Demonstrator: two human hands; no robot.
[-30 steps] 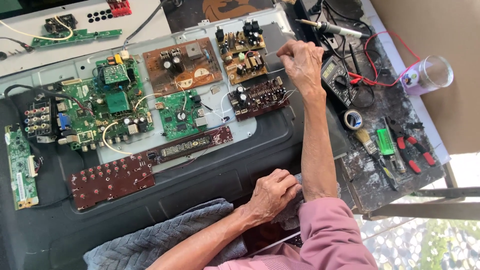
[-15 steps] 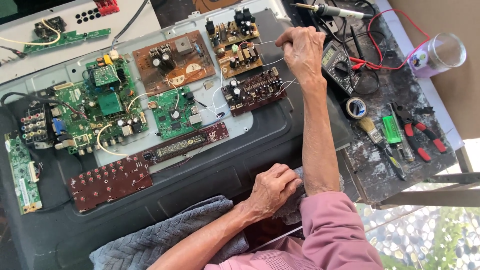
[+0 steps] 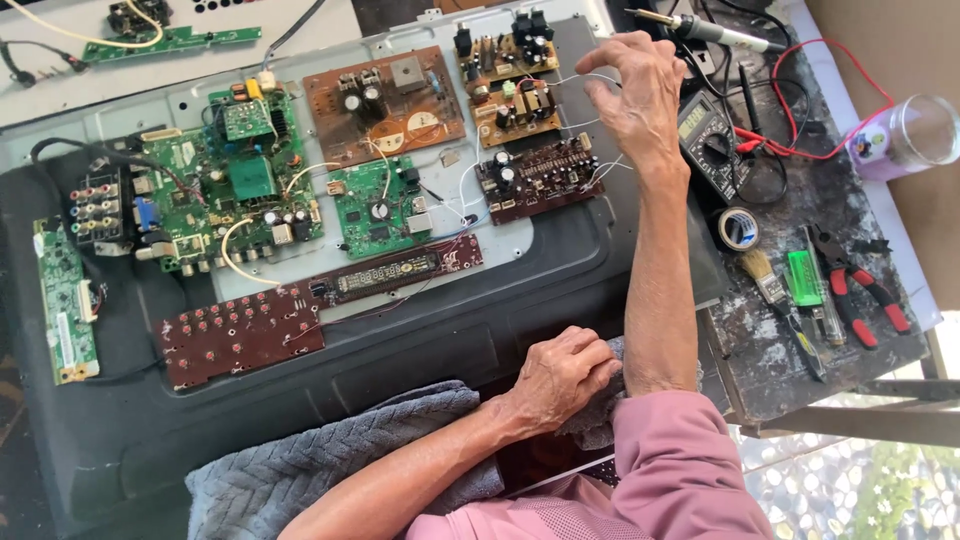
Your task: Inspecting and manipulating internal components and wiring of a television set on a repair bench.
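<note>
Right grip (image 3: 640, 95): fingers pinched on thin white wire (image 3: 580, 78) above brown board (image 3: 540, 178). Left grip (image 3: 560, 378): curled on grey cloth (image 3: 330, 460).

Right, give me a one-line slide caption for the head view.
Right hand pinches thin white wires above a small brown circuit board, while the left hand rests on a grey cloth.

Likely electronics repair workshop: circuit boards (image 3: 250, 190), multimeter (image 3: 708, 135), pliers (image 3: 858, 290).
</note>
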